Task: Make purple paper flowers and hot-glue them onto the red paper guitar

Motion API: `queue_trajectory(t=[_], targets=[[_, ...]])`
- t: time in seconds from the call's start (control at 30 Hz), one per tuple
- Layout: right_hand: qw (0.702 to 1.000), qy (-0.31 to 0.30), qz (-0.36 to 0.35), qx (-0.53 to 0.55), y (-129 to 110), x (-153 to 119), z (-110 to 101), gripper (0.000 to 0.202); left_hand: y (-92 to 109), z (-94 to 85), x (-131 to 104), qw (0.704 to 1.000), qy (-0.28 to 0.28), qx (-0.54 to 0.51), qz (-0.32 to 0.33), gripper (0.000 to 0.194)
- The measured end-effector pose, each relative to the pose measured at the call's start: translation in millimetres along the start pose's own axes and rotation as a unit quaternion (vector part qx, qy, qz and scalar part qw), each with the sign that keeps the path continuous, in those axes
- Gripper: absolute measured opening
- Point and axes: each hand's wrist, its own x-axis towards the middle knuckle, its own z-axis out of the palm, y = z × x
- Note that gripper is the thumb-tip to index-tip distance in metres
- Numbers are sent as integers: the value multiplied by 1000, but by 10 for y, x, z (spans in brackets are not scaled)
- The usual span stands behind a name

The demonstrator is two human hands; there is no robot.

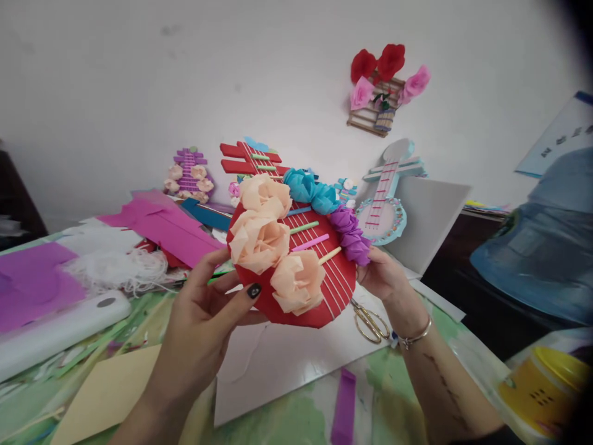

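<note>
A red paper lute (335, 285) with white strings is held up over the table, its neck tilted to the upper left. Peach paper flowers (260, 242) run down its left side; blue flowers (311, 190) and purple flowers (351, 235) line the right. Small coloured bars cross the strings. My left hand (204, 315) grips the lower left edge, thumb in front and fingers partly behind. My right hand (383, 275) holds the right edge by the purple flowers, its fingertips partly hidden.
Gold scissors (370, 324) lie on a white board (287, 371) below the lute. Left are pink paper (167, 225), white string (118, 269) and a white tool (60, 334). A yellow tub (544, 389) and water bottle (537, 247) stand right. Other paper lutes stand behind.
</note>
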Motion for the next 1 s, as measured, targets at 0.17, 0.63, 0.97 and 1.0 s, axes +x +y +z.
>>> queue_trajectory(t=[0.17, 0.63, 0.97, 1.0], targets=[[997, 2, -23, -71, 27, 17, -25, 6, -17, -11, -9, 1000, -10, 3, -4, 56], [997, -6, -14, -78, 37, 23, -3, 15, -23, -22, -38, 999, -17, -15, -29, 61], [1000, 3, 9, -26, 36, -4, 18, 18, -52, -42, -2, 999, -8, -15, -42, 62], [1000, 0, 14, -24, 40, -1, 16, 17, -58, -46, 11, 999, -7, -12, -43, 61]])
